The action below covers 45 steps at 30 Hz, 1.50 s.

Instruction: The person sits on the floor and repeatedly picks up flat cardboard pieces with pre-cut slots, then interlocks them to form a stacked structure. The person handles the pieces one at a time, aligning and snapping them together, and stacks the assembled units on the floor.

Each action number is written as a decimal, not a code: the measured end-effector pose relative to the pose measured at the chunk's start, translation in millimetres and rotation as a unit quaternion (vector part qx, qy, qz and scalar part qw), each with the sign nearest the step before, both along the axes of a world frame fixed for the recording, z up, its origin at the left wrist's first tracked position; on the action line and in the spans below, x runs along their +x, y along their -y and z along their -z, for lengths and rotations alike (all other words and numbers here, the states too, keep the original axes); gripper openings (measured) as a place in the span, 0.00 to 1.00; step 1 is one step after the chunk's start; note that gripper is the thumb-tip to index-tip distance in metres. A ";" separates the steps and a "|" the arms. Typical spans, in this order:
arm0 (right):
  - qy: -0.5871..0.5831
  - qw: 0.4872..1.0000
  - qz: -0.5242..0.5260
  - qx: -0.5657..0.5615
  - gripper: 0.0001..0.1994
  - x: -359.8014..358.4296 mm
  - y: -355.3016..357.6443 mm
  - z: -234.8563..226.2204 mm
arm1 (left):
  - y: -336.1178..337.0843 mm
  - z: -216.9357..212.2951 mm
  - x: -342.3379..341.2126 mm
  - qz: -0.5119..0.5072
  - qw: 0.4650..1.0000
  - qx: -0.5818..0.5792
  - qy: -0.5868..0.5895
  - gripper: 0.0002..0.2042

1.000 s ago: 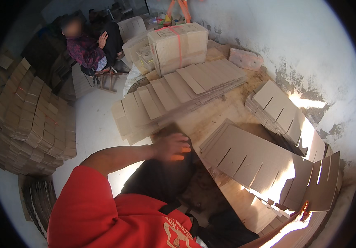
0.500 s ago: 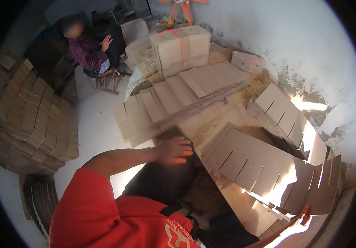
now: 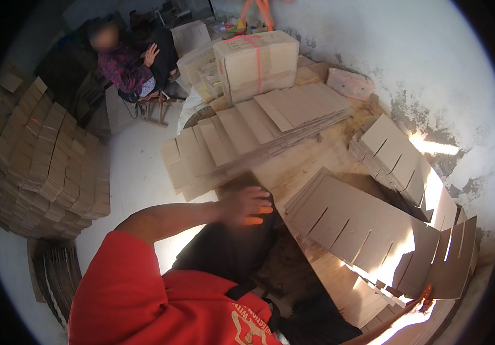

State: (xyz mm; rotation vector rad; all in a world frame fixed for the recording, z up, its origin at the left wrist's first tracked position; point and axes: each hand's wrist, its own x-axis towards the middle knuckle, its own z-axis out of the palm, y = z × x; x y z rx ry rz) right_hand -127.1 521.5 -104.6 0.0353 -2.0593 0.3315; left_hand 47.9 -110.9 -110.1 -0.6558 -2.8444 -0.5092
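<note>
My left hand rests on my dark-trousered knee, fingers stretched and holding nothing; two of them have orange covers. At the lower right, my right hand, with an orange cover on a finger, pinches the near edge of a slotted cardboard sheet. That sheet stands tilted at the end of a pile of slotted cardboard sheets. The pile lies fanned on the wooden table, partly in bright sunlight. Part of my right hand is washed out by the glare.
Plain cardboard sheets lie fanned across the table's far side, before a strapped carton. More slotted sheets lean by the wall near a brick. Bundled cardboard is stacked left. Another person sits at the back left.
The view has shifted slightly, so the table's contents sit a little farther right and the far carton higher. Both hands stay nearly where they were, the right still on the sheet.
</note>
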 end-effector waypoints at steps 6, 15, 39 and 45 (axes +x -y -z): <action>0.000 1.000 0.002 -0.026 0.15 -3.1 8.7 -1.0 | 1.3 5.0 -12.6 0.019 0.999 -0.013 -0.026 0.19; 0.014 0.999 -0.009 -0.035 0.14 4.5 17.6 -6.5 | -3.4 -1.6 0.6 0.002 0.999 -0.023 -0.037 0.19; -0.005 0.998 0.022 0.065 0.12 13.8 22.9 -21.6 | -0.6 -3.5 -0.6 -0.002 1.000 -0.008 0.004 0.19; -0.007 0.996 0.032 0.082 0.12 18.7 23.1 -24.2 | -0.4 -2.0 -0.7 -0.003 1.000 -0.003 0.001 0.19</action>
